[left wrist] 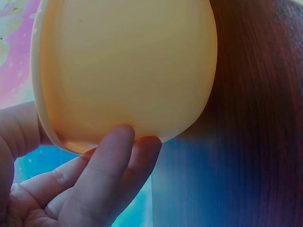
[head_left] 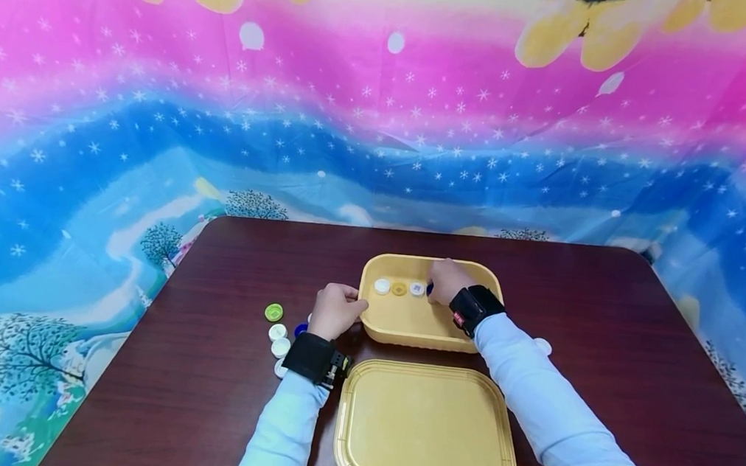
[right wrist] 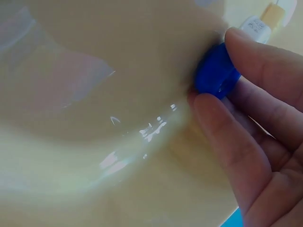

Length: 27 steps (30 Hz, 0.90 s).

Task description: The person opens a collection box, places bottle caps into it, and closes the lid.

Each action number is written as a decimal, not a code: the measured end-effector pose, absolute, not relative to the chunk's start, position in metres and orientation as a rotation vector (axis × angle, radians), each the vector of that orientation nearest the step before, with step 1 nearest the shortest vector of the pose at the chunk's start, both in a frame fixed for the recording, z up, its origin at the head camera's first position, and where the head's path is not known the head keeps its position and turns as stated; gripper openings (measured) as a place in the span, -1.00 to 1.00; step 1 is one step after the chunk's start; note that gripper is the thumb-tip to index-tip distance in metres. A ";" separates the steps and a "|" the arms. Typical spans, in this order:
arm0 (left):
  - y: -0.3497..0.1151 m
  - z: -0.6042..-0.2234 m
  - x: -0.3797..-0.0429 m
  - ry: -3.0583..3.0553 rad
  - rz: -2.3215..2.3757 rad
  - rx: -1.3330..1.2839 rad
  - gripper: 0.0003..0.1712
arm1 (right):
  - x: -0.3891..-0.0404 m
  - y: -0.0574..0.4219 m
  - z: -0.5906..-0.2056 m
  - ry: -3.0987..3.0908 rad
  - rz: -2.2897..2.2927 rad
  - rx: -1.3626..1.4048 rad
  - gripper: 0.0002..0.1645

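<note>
A yellow plastic box stands on the table, holding a row of bottle caps along its far side: a white cap, a yellow cap and a white cap with a printed mark. At the right end of that row my right hand pinches a blue bottle cap between thumb and fingers, inside the box. My left hand grips the box's left end, its thumb and fingers on either side of the wall, as the left wrist view shows.
Left of the box lie a green cap, several white caps and a blue cap, some partly behind the left wrist. The yellow lid lies flat in front of the box. Another white cap shows beyond the right forearm.
</note>
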<state>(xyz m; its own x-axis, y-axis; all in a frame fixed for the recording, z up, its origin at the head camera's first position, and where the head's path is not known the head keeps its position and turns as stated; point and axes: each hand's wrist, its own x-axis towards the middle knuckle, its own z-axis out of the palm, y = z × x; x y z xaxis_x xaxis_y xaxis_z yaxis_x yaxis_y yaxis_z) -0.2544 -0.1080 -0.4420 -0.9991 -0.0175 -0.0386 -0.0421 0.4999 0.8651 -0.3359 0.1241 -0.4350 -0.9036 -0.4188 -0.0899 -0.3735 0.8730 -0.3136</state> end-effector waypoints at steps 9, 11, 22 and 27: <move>-0.108 -0.440 -0.254 2.700 1.541 -0.070 -0.80 | -0.336 0.118 -0.437 2.908 -0.362 -0.538 -0.63; -0.108 -0.440 -0.254 2.702 1.534 -0.065 -0.80 | -0.335 0.117 -0.437 2.912 -0.339 -0.537 -0.69; -0.108 -0.442 -0.253 2.703 1.537 -0.059 -0.81 | -0.328 0.116 -0.438 2.944 -0.261 -0.573 -0.79; -0.108 -0.441 -0.251 2.693 1.542 -0.065 -0.81 | -0.324 0.115 -0.435 2.950 -0.252 -0.575 -0.89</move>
<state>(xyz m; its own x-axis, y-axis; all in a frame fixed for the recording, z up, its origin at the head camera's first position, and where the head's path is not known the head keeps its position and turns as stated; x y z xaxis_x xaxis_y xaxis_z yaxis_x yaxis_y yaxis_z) -0.2513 -0.1082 -0.4412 -0.9984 -0.0175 -0.0537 -0.0552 0.5059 0.8608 -0.3244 0.1150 -0.4346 -0.9198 -0.3819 -0.0904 -0.3610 0.9137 -0.1866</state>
